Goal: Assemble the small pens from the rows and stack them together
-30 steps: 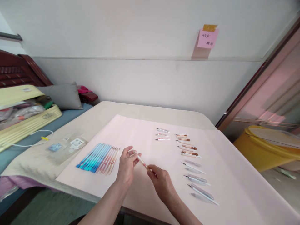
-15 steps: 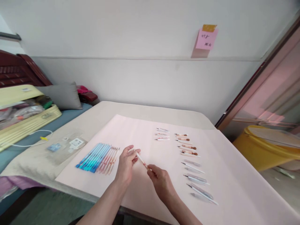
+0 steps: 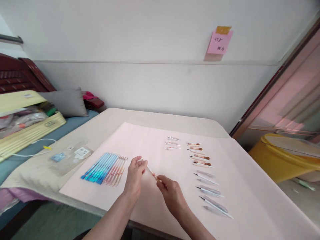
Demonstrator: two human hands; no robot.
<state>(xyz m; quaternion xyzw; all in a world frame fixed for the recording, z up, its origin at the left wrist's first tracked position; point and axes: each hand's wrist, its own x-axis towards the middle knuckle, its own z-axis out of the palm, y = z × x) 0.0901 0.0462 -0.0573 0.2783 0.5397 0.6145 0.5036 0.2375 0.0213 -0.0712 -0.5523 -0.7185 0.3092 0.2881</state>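
Observation:
A slim white pen with reddish markings [image 3: 151, 171] is held slantwise between my two hands, above the pale pink sheet [image 3: 147, 140]. My left hand [image 3: 135, 173] pinches its upper tip between thumb and fingers. Around its lower end my right hand [image 3: 171, 190] is closed, hiding that end. To the left lies a row of blue pens [image 3: 101, 168], with brownish-pink patterned pens [image 3: 116, 171] beside them. On the right, white refills with dark tips lie with grey pen barrels [image 3: 210, 191] and brown-topped pen barrels [image 3: 201, 156].
A few refills and pen parts [image 3: 173, 143] lie toward the back middle of the sheet. Clear plastic packaging [image 3: 77, 156] rests at left. A yellow bin [image 3: 280, 160] stands right of the table. A pink note [image 3: 220, 42] is taped to the wall ahead.
My left thumb and fingers have closed more tightly over the pen's upper tip. My right hand has hardly moved, and the laid-out pens are unchanged.

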